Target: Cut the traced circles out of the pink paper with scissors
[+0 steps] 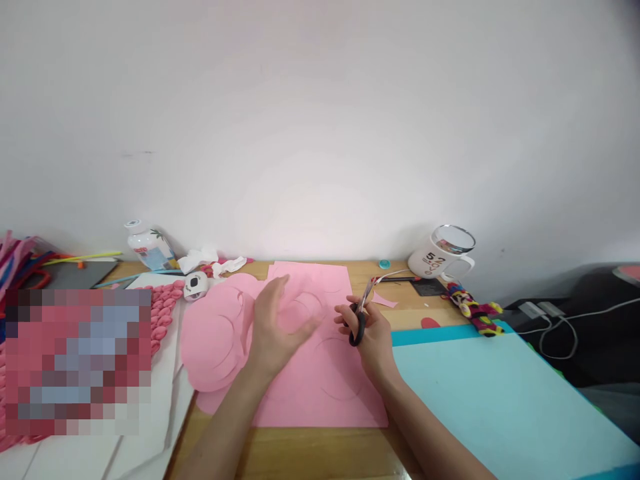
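Right at the near edge, bare wood of the desk (310, 453), both forearms reaching in over it. Just beyond lies the pink sheet (310, 393), flat on the desk, with faint circle outlines on it. The left hand (277, 327) is above the middle of that sheet, its grip wide, fingers loose and spread, holding nothing. It's blurred, so I can't tell whether it touches the paper. The right hand (367, 333) is over the sheet's right side, its grip closed around the black handles of the scissors (359, 323). The blades point up and away, toward the wall. I can't make out whether the blades are parted.

Left of the sheet, a stack of pink cut circles (210, 340), overlapping its edge. On the right, a light blue sheet (500, 400) butts up against the pink one. Farther back, a white mug (440, 257) stands upright near the wall, a small teal cap (384, 264) just to its left. Back left, a clear bottle (147, 245) lies tilted, a white paper punch (195, 285) near it. Bright pipe cleaners (20, 257) are piled at the far left.
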Demonstrator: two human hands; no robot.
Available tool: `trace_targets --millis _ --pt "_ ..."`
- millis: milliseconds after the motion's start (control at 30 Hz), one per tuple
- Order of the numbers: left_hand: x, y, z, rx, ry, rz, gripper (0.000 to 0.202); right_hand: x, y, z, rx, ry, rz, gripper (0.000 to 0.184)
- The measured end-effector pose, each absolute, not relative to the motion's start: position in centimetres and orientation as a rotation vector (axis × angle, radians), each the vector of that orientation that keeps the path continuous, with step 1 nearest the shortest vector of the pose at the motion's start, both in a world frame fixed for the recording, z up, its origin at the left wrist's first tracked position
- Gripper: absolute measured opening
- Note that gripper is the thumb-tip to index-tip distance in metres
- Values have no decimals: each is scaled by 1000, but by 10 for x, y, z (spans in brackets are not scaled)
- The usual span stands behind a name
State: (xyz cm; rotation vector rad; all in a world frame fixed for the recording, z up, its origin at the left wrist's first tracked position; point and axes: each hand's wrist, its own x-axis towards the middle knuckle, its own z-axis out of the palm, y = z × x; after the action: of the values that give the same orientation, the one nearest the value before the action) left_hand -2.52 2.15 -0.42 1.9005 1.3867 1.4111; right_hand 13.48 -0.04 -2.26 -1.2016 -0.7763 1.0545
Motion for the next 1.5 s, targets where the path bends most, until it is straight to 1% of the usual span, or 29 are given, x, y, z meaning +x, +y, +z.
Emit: trace_targets --millis 67,167,267,333,433,567,700,767,833,900,967,1067,1133,1233,1367,1500 --pt "-21 18 -10 2275 1410 1098 73 137 0 -23 -1268 -782 1009 37" --pt "-18 16 -13 2476 1507 719 71 139 1 -26 -1290 -862 995 37" --pt "-19 17 -14 2499 1518 494 69 141 3 -32 -1296 -962 965 40" --pt "-21 17 -16 2496 1468 457 66 142 6 -36 -1334 -998 921 46" --pt "-25 19 -24 2505 1348 514 62 146 8 -39 -1427 -1074 810 51" --pt "-29 20 -36 2467 1346 582 59 151 7 -36 -1714 -1232 579 36" --pt "-31 25 -42 2391 1394 709 56 152 6 -32 -2065 -1533 257 30" --pt "-31 28 -42 2343 1391 918 50 151 5 -32 -2122 -1641 153 29" --pt "-31 29 -38 2285 1331 1222 47 149 5 -33 -2136 -1695 116 29" --pt "-30 28 -28 2237 1356 1353 45 148 5 -34 -2161 -1735 76 29" --pt "-29 24 -12 2062 1337 1609 38 148 5 -33 -2194 -1748 37 29" --pt "-30 20 15 1673 1325 1817 29 146 4 -32 -2217 -1752 -6 30" --pt "-33 20 31 1302 1317 1845 24 145 2 -31 -2202 -1763 -17 32" --pt "-41 23 48 757 1309 1786 30 143 0 -31 -2165 -1758 -11 32" --pt "-51 19 61 618 1077 1584 32 144 -1 -33 -2074 -1711 35 34" --pt "-54 11 63 687 931 1470 31 143 -1 -26 -1908 -1671 126 30"
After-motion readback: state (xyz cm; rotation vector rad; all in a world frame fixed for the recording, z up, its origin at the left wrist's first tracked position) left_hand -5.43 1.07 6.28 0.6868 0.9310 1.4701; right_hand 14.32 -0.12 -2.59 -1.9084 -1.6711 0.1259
